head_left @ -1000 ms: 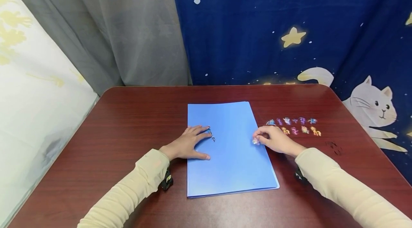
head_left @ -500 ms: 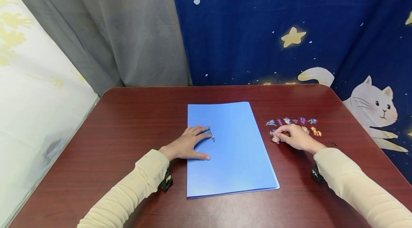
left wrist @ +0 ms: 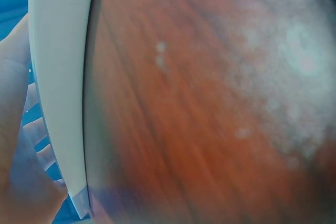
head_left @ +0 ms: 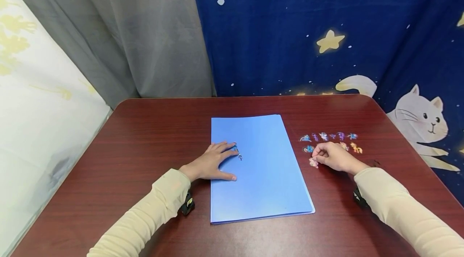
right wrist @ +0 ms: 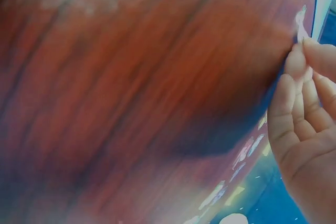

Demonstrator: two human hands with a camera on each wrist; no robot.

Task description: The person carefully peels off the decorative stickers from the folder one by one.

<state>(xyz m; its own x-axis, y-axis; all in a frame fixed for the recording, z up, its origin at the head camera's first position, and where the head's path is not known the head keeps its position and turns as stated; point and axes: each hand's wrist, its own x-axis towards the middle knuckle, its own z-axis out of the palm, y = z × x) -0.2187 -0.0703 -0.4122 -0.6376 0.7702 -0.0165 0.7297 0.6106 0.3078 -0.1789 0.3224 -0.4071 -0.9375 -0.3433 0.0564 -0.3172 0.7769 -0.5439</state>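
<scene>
A blue folder (head_left: 264,184) lies shut on the table, and my left hand (head_left: 214,162) rests on its left side with fingers spread. Small cartoon stickers (head_left: 240,157) show at my left fingertips, partly covered. To the right of the folder, my right hand (head_left: 335,157) pinches a pink and white pony sticker (head_left: 313,163) between thumb and fingertips, just above or on the table. The right wrist view shows this thin sticker (right wrist: 301,22) edge-on. A blue pony sticker (head_left: 308,149) lies just beyond my fingers. The hand hides part of the nearer sticker row.
A far row of small pony stickers, including a white one (head_left: 323,135), lies on the reddish-brown table (head_left: 163,128). An orange pony sticker (head_left: 357,148) ends the nearer row. A dark mark or thin piece (head_left: 376,163) shows by the right sleeve. Curtains hang behind the table.
My right hand has moved right from the folder's edge to the sticker rows with the pony sticker, then slightly nearer to me. My left hand has stayed in place.
</scene>
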